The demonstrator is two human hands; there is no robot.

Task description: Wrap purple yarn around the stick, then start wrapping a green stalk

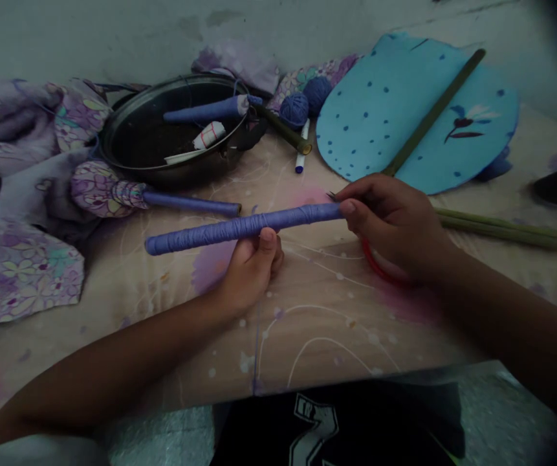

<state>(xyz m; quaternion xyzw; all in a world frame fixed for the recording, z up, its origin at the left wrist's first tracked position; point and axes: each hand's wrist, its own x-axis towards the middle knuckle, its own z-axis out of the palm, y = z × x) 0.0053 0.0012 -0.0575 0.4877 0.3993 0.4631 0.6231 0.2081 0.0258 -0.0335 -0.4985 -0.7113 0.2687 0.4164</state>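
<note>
A long stick wrapped in purple yarn (229, 230) lies level across the middle of the view. My left hand (251, 268) is closed round it from below, near its middle. My right hand (392, 226) pinches the stick's right end, with a small dark scissor tip (331, 195) poking out above the thumb. A red scissor handle loop (378, 265) shows under my right palm. A thin purple thread (257, 336) hangs from the stick towards me.
A dark metal bowl (127, 139) at the back holds another wrapped stick and a small roll. A fabric-topped purple stick (162, 197), yarn balls (294, 109), a marker (301, 155), a blue fan (404, 110), green stalks (511, 230) and floral cloth (21, 194) lie around.
</note>
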